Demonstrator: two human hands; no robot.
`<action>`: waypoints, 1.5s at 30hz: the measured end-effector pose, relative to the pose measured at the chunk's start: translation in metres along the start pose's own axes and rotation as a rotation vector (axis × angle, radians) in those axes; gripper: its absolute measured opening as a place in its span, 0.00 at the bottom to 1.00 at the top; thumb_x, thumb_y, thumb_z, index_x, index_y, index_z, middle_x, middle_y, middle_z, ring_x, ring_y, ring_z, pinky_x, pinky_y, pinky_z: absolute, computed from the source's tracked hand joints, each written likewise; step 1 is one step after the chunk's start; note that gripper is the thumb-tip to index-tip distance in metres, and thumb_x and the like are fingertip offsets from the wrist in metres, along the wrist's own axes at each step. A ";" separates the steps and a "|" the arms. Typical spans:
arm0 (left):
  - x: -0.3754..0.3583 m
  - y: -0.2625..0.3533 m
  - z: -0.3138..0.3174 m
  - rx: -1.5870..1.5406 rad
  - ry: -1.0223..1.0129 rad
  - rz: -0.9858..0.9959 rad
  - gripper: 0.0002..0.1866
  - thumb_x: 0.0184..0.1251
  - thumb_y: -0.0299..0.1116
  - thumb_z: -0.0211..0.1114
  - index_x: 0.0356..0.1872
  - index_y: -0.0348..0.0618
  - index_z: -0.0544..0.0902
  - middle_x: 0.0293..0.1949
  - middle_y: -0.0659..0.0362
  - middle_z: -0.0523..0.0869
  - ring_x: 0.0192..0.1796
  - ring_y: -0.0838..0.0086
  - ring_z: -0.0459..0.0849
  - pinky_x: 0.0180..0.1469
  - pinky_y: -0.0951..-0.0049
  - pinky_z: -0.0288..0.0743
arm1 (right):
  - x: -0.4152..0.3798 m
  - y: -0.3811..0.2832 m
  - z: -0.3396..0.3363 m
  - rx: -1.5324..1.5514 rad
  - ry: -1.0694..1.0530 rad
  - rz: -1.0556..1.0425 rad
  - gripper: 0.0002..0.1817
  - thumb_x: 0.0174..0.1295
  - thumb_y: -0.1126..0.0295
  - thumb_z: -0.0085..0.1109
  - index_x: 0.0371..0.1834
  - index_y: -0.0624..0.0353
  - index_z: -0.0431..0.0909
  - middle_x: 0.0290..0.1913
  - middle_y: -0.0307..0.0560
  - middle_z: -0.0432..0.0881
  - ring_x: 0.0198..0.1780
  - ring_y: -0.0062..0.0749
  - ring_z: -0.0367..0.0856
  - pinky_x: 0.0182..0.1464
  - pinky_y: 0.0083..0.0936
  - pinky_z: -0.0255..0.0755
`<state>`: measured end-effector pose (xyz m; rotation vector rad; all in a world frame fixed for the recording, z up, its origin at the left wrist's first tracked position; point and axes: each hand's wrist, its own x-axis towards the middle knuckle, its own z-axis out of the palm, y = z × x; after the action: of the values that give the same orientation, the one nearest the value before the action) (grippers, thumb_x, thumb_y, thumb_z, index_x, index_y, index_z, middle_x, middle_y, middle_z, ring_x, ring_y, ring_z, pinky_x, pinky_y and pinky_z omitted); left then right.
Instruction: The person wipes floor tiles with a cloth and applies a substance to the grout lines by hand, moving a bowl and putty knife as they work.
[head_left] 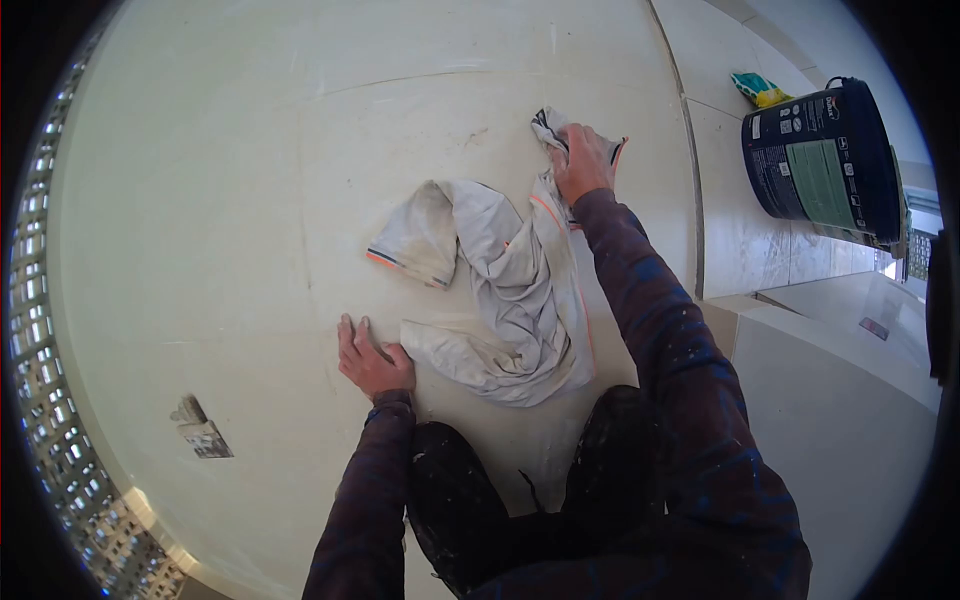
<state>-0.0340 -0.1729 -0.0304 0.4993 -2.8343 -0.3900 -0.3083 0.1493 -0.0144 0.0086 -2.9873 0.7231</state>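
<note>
A crumpled light grey shirt (520,300) with dark and orange trim lies on the pale tiled floor in front of my knees. What looks like one of its sleeves stretches out to the left, with stains on it. My right hand (583,165) presses down at its far end, fingers curled over a bunched part of the cloth. To the left of the shirt, my left hand (375,365) rests on the floor with its fingers and thumb spread, holding nothing. It is close to the shirt's near edge.
A flat tool with a metal-looking blade (205,437), perhaps a scraper, lies at the left. Past the floor seam at the right stands a dark paint bucket (795,165), with a green and yellow packet (762,90) by it. A perforated block wall (40,340) borders the left side.
</note>
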 end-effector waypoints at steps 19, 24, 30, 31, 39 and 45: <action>-0.001 0.003 -0.005 0.000 -0.037 -0.013 0.31 0.54 0.28 0.58 0.65 0.43 0.75 0.75 0.47 0.69 0.77 0.51 0.65 0.72 0.47 0.57 | 0.012 -0.002 -0.016 -0.308 -0.151 -0.148 0.07 0.67 0.70 0.54 0.43 0.56 0.82 0.49 0.50 0.84 0.50 0.51 0.86 0.50 0.48 0.80; 0.003 0.001 0.001 -0.010 -0.011 -0.017 0.31 0.54 0.27 0.58 0.66 0.43 0.75 0.76 0.48 0.69 0.77 0.51 0.65 0.72 0.48 0.57 | -0.010 -0.009 -0.014 -0.285 -0.149 -0.125 0.08 0.68 0.70 0.53 0.43 0.55 0.82 0.49 0.49 0.85 0.49 0.53 0.87 0.50 0.47 0.81; -0.008 0.000 -0.006 -0.006 -0.034 -0.014 0.31 0.55 0.27 0.58 0.66 0.43 0.75 0.75 0.48 0.69 0.77 0.51 0.65 0.72 0.48 0.58 | 0.039 -0.009 -0.007 -0.309 -0.104 -0.157 0.09 0.68 0.71 0.53 0.45 0.54 0.83 0.48 0.51 0.85 0.50 0.54 0.86 0.51 0.47 0.80; -0.003 0.000 -0.002 0.001 -0.026 -0.011 0.31 0.55 0.27 0.58 0.66 0.43 0.75 0.75 0.48 0.69 0.77 0.51 0.65 0.72 0.47 0.58 | 0.006 -0.008 -0.011 -0.263 -0.138 -0.153 0.09 0.66 0.72 0.54 0.45 0.55 0.83 0.48 0.51 0.85 0.50 0.54 0.86 0.51 0.48 0.80; 0.003 0.003 -0.001 -0.016 -0.011 0.003 0.31 0.55 0.28 0.58 0.65 0.43 0.75 0.76 0.48 0.69 0.77 0.51 0.65 0.73 0.47 0.57 | -0.104 -0.009 -0.016 -0.105 -0.099 -0.075 0.06 0.63 0.73 0.58 0.42 0.56 0.80 0.45 0.49 0.82 0.47 0.50 0.85 0.47 0.45 0.80; 0.000 0.001 -0.002 0.004 -0.026 -0.008 0.31 0.55 0.29 0.58 0.66 0.44 0.75 0.76 0.48 0.68 0.77 0.52 0.65 0.73 0.47 0.57 | 0.054 -0.016 -0.004 -0.296 -0.101 -0.032 0.11 0.68 0.71 0.53 0.48 0.56 0.83 0.53 0.50 0.85 0.55 0.52 0.84 0.54 0.46 0.79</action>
<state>-0.0339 -0.1725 -0.0286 0.5102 -2.8599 -0.3948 -0.3619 0.1381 0.0003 0.0798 -3.1500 0.2803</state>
